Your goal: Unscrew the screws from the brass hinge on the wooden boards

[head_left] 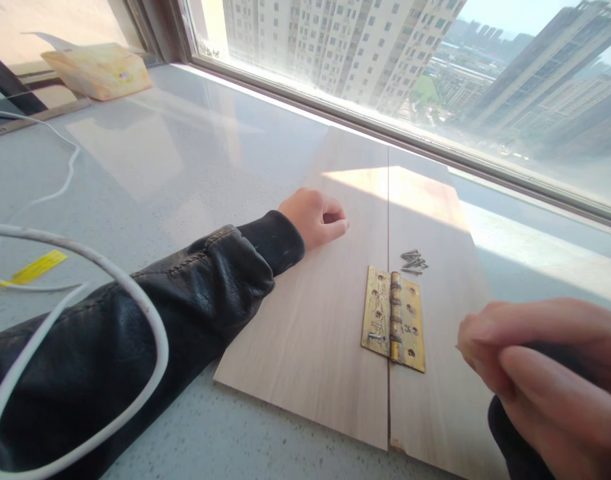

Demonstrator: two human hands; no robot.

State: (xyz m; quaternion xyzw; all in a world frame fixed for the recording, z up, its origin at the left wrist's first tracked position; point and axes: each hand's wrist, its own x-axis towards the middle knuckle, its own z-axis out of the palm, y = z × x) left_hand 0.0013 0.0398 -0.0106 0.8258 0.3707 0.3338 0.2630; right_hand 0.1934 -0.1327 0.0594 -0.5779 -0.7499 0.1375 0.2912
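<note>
Two pale wooden boards, the left board [315, 320] and the right board [435, 220], lie side by side on a grey counter. A brass hinge [394, 319] lies flat across their seam, with one screw resting in its lower left hole. A small pile of screws [414, 262] sits just above the hinge. My left hand [315, 217] rests on the left board with its fingers curled into a loose fist. My right hand [540, 373] hovers close to the camera at the lower right, fingers pinched on a thin metal tip that I cannot make out.
A white cable [75, 313] loops over my left sleeve and across the counter [185, 167], with a yellow tag [35, 268] on it. A tan padded envelope [98, 70] lies at the far left corner. The window frame [435, 150] runs along the counter's far edge.
</note>
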